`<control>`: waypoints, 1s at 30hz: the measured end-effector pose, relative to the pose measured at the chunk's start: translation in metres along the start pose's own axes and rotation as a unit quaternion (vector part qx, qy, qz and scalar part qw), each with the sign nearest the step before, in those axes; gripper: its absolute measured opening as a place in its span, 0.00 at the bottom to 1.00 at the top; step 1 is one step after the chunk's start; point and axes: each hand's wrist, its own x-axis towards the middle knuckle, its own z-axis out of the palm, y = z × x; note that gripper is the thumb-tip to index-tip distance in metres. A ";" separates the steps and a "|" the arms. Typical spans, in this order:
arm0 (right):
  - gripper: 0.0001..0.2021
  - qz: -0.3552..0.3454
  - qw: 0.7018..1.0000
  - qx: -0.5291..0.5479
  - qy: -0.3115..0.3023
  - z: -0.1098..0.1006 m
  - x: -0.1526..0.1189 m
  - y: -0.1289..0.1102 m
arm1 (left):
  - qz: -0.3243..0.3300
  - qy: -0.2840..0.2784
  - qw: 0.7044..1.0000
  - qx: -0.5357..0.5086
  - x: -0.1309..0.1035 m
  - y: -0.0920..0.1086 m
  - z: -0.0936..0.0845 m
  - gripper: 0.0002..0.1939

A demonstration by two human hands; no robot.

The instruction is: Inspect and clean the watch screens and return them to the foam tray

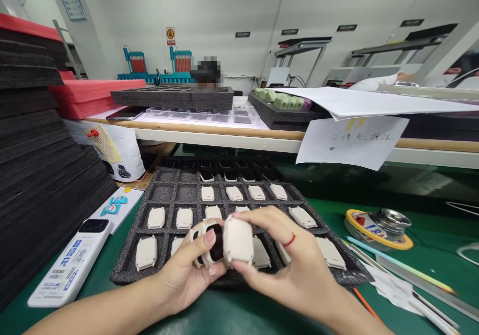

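Note:
In my left hand (183, 275) are several smartwatch cases (215, 247) stacked together, cream-rimmed with dark glass fronts, gripped between thumb and fingers. My right hand (295, 255) pinches one cream smartwatch case (239, 240) by its edges, its plain side toward me, close against the stack. Both hands are above the near edge of a black foam tray (121, 262). Cream cases such as this watch case (146, 252) lie in its compartments. Farther back, one row holds watch cases (230, 175) with dark screens showing. My hands hide some front compartments.
Tall black foam trays (37, 175) are stacked at the left, beside a white box (67, 265). On the right lie a yellow tape roll (377, 230) with a metal dish, and a pencil (404, 265). A shelf (224, 138) with more trays crosses behind.

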 end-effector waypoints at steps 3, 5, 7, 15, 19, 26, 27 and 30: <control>0.16 0.066 0.996 -0.049 0.015 -0.003 0.003 0.015 | 0.010 0.041 0.999 -0.033 0.001 0.004 0.004 0.22; 0.14 0.098 0.993 -0.064 -0.022 0.000 0.002 0.025 | 0.002 0.040 0.998 -0.042 0.001 0.007 0.004 0.19; 0.14 0.119 0.987 -0.070 -0.085 0.005 0.000 0.031 | -0.005 -0.001 0.999 -0.040 0.001 0.010 0.002 0.16; 0.17 0.084 0.993 -0.005 -0.080 -0.004 -0.002 0.017 | -0.016 -0.065 0.995 0.075 0.000 0.004 0.000 0.18; 0.27 0.003 0.993 0.068 -0.094 -0.001 0.000 0.001 | -0.066 -0.080 0.989 0.104 0.002 0.001 0.001 0.27; 0.12 0.001 0.996 0.082 -0.046 0.014 0.002 -0.007 | -0.081 -0.065 0.994 0.044 0.007 0.001 -0.002 0.22; 0.09 0.004 0.996 0.081 -0.048 0.014 0.002 -0.008 | -0.081 -0.077 0.993 0.039 0.007 0.001 -0.002 0.22; 0.05 0.019 0.995 0.098 -0.001 0.013 0.005 -0.009 | -0.072 -0.108 0.991 0.038 0.005 0.000 -0.002 0.19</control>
